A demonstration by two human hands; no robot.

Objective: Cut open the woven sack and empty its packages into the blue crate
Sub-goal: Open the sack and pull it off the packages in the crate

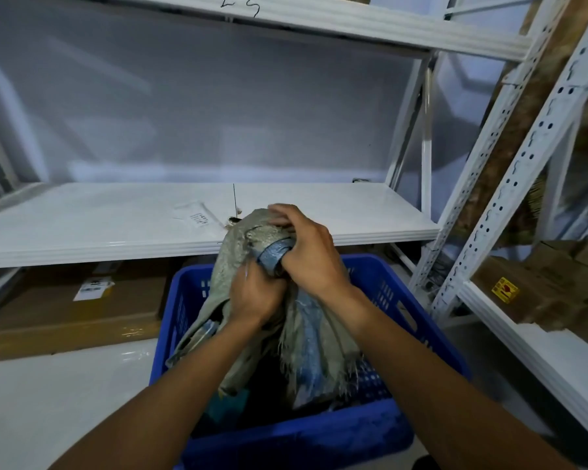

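Over the crate (431, 329) we hold the sack (306, 330) bunched and upended, left hand (257, 295) and right hand (308, 254) both clamped on its top, so it seems already cut and nearly emptied, dark packages (248, 407) lying below.

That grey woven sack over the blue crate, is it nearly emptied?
Looks close. The limp grey woven sack hangs open-end down in the blue plastic crate, where dark packages lie. Both hands, left and right, grip its bunched top. Left: shake out, remove.
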